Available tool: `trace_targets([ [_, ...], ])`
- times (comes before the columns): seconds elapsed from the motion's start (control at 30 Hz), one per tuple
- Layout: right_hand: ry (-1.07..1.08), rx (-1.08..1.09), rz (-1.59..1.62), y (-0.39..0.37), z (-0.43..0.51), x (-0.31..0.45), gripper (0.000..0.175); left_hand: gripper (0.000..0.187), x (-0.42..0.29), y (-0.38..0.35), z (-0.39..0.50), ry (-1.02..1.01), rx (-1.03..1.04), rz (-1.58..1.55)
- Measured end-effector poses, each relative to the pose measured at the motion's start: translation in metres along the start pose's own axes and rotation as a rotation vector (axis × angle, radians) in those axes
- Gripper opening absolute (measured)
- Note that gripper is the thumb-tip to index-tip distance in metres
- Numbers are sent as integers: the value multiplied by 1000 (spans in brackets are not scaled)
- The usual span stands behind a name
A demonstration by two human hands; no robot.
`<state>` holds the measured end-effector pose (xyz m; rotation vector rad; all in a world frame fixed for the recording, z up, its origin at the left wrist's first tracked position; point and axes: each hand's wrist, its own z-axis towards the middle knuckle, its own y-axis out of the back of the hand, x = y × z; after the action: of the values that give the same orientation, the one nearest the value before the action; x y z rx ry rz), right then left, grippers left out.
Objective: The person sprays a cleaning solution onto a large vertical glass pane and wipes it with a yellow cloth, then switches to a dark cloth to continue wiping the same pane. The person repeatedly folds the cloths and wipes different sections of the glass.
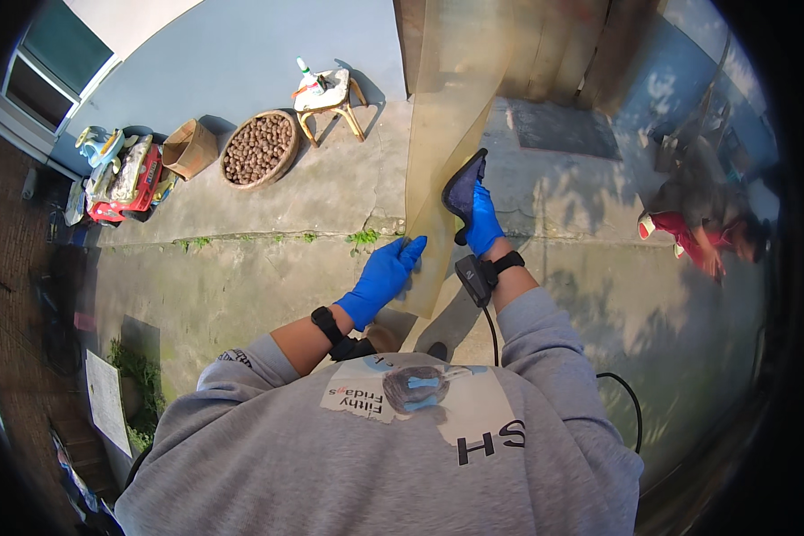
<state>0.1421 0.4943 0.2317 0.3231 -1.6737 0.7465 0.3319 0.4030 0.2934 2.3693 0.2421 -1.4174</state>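
Observation:
A long translucent yellowish plastic strip (452,127), like a strip-curtain panel, hangs down before me, its lower end near my body. In its blue glove, my left hand (383,278) grips the strip's left edge near the bottom, fingers lying over the front face. My right hand (484,218), also in a blue glove, holds a dark blue cloth (464,187) with black edging. That cloth is at the strip's right edge; whether it touches the plastic I cannot tell. The right palm is partly hidden behind the cloth.
A round basket of walnut-like nuts (260,149), a cardboard box (189,149) and a red toy car (130,181) stand along the wall. A small stool (325,94) bears a spray bottle (308,75). A person (700,208) crouches at right. A dark mat (566,128) lies by the doorway.

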Motion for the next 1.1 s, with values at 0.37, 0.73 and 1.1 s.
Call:
trace_targets([
  [0.37, -245, -58, 314, -3, -95, -68, 36, 65, 16, -16, 53, -234, -72, 227],
  [0.73, -80, -59, -213, 88, -117, -112, 43, 40, -26, -37, 74, 52, 463, -126],
  [1.1, -142, -319, -160, 192, -193, -5, 48, 48, -40, -5, 77, -64, 439, -111],
])
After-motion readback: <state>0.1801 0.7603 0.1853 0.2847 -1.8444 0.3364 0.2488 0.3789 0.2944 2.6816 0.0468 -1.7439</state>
